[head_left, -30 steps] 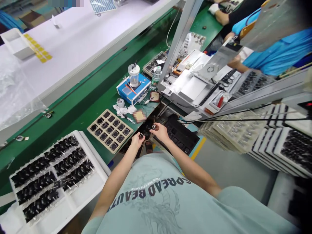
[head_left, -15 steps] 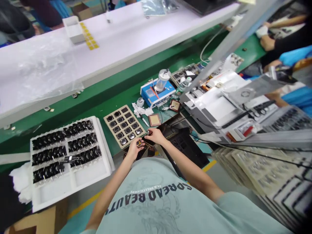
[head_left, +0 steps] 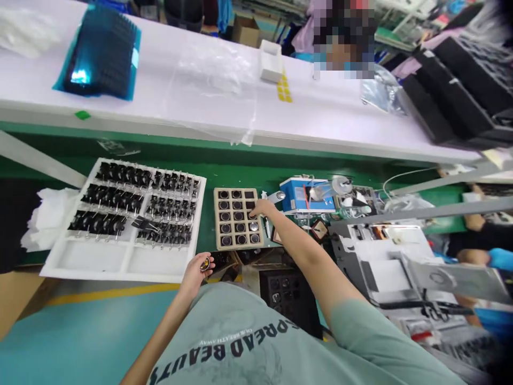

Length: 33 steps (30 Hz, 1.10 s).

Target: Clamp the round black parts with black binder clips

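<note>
My left hand [head_left: 195,274] is in front of the beige tray, its fingers closed around a small round watch case [head_left: 204,264] with a dark rim and a gold-coloured inside. Over the right column of the beige compartment tray [head_left: 217,219] reaches my right hand [head_left: 263,208], fingertips together and pointing down at a slot. Whatever those fingertips hold or touch is too small to make out. Round dark pieces [head_left: 226,228] fill most of the slots, and a shiny round disc [head_left: 254,226] sits just below my right fingertips.
A white foam tray [head_left: 160,264] with rows of black binder clips [head_left: 108,198] stands on the left. Behind my right hand is a blue box-shaped device [head_left: 292,197]. Grey equipment [head_left: 360,267] occupies the right. A raised white shelf [head_left: 168,117] runs across the back.
My view has swung to the right side of the scene less and left more. My right hand has moved from beside my left hand up over the tray. My left hand still holds the watch case.
</note>
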Tool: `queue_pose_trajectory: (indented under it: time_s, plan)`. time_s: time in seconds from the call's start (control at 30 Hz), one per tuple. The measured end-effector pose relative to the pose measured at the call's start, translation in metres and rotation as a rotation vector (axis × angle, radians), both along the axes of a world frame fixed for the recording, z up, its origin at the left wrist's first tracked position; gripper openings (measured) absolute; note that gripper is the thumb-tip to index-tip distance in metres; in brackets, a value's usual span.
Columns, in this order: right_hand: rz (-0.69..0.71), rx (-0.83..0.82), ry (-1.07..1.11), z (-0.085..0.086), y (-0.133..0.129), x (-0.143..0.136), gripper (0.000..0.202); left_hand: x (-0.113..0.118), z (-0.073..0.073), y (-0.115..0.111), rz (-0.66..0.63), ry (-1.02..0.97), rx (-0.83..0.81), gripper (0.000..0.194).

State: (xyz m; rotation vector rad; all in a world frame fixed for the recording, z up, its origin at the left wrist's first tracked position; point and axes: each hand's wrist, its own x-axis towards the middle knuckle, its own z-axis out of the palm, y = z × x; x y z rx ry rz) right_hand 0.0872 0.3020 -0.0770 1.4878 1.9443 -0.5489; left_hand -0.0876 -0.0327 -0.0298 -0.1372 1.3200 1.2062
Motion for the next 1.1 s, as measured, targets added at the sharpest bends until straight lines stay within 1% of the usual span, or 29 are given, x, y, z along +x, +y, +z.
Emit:
queue_pose_trajectory:
  time_s: [0.1,0.23,0.3,0.4,0.5,0.57,0.63,0.7,0.8,0.87,0.97,1.1]
  plan:
    - [-0.012,0.039,-0.021,-0.008,0.001,0.001,0.056,-0.011,-0.006,-0.001,0.028,-0.006,-0.019,0.031]
    - [-0.051,0.100,-0.013,-0.014,-0.005,0.004,0.055,-0.020,-0.010,0.007,0.010,-0.018,-0.011,0.034]
    - [-0.096,0.141,0.000,-0.016,-0.013,0.007,0.051,-0.022,-0.010,0.013,-0.014,-0.033,0.004,0.035]
    - [-0.179,0.267,0.068,-0.022,-0.031,0.011,0.044,-0.026,-0.007,0.020,-0.043,-0.035,0.021,0.038]
    - [-0.198,0.370,0.122,-0.028,-0.046,0.015,0.040,-0.030,-0.007,0.023,-0.069,-0.017,0.044,0.039]
    - [-0.193,0.386,0.140,-0.028,-0.049,0.016,0.037,-0.031,-0.007,0.024,-0.082,-0.008,0.052,0.040]
    - [-0.194,0.365,0.143,-0.025,-0.042,0.016,0.034,-0.032,-0.008,0.024,-0.083,-0.006,0.046,0.040]
    - [-0.207,0.296,0.121,-0.018,-0.027,0.015,0.033,-0.032,-0.008,0.023,-0.076,-0.007,0.036,0.041]
    - [-0.243,0.092,0.052,-0.008,0.001,0.012,0.032,-0.031,-0.008,0.021,-0.067,-0.009,0.029,0.041]
    - [-0.271,-0.027,0.015,-0.005,0.016,0.005,0.030,-0.030,-0.008,0.019,-0.068,-0.014,0.026,0.041]
    - [-0.272,-0.088,-0.036,-0.007,0.029,-0.008,0.029,-0.030,-0.008,0.015,-0.059,-0.017,0.020,0.041]
    - [-0.251,-0.067,-0.066,-0.019,0.035,-0.022,0.038,-0.033,-0.009,0.008,-0.024,-0.009,0.015,0.042]
